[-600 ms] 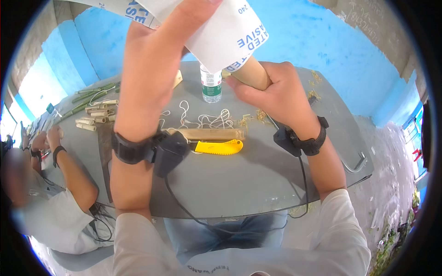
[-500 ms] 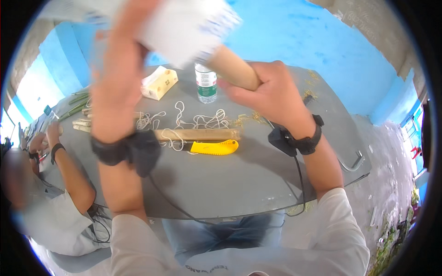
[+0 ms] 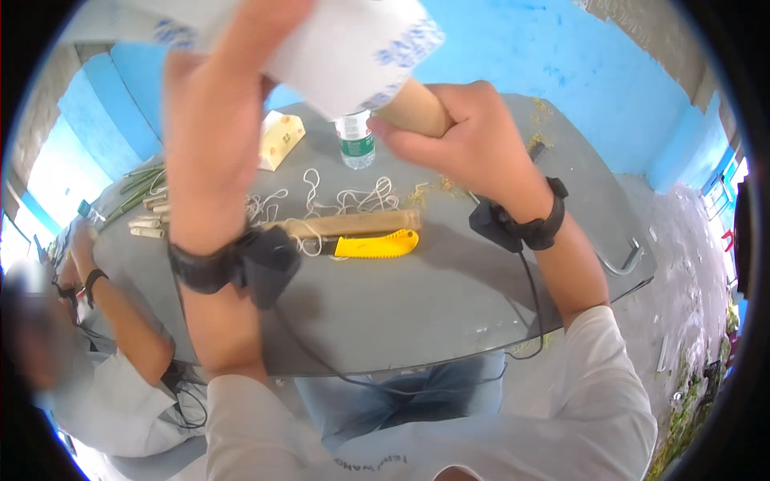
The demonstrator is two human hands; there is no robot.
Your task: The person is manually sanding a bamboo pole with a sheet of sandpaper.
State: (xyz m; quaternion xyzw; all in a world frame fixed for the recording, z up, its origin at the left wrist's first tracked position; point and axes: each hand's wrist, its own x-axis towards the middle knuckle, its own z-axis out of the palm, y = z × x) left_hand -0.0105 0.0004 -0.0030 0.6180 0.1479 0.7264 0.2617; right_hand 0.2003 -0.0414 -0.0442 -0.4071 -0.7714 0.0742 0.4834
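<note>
While two raised hands fill the upper middle, one white sheet (image 3: 345, 60) and one tan rod (image 3: 420, 111) meet between them, above one gray table (image 3: 417, 313). On it are one bottle (image 3: 356, 150), one patterned box (image 3: 281, 143), one yellow-handled tool (image 3: 377, 244) and one long tan strip (image 3: 361, 222); the green stalks (image 3: 138, 191) and short cut pieces (image 3: 149, 224) overlap too much to count. The rod looks round, smooth and pale — bare beside the right hand (image 3: 477, 140), whose fingers are wrapped around it. Blue print marks the sheet, which hides the rod's far end. The left hand (image 3: 210, 132) lays its thumb across the sheet — how its hidden fingers press, I cannot tell. The sheet's top is cut off, its lettering blurred.
</note>
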